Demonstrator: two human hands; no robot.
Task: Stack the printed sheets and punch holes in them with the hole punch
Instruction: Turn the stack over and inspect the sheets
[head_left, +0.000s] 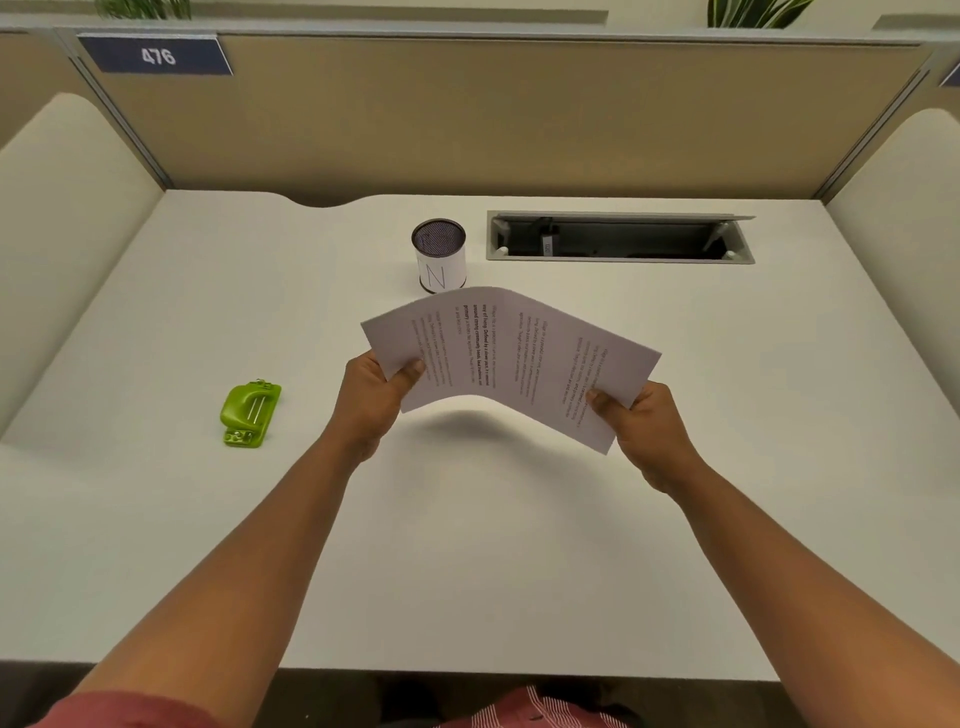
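Held above the white desk (519, 545) at both short ends, the white printed paper sheets (511, 358) arch upward in the middle, with a shadow cast on the desk beneath them. The left hand (376, 400) is pinched on the sheets' left end, thumb on top and fingers hidden below; the right hand (647, 431) is pinched the same way on the right end. The sheets' long axis runs from about 10 o'clock to 4 o'clock, and their lines of text run across it.

The lime-green plastic hole punch (249, 414) lies on the desk at about 9 o'clock from the left hand, well apart from it and clearly nearer to that hand than to the right. Its long axis points roughly from 12 to 6 o'clock. A dark mesh pen cup with a white paper label (440, 255) stands at 12 o'clock, just beyond the sheets. Whether the edges are squared cannot be told; punching is judged not yet begun, and the sheets would need carrying leftward.
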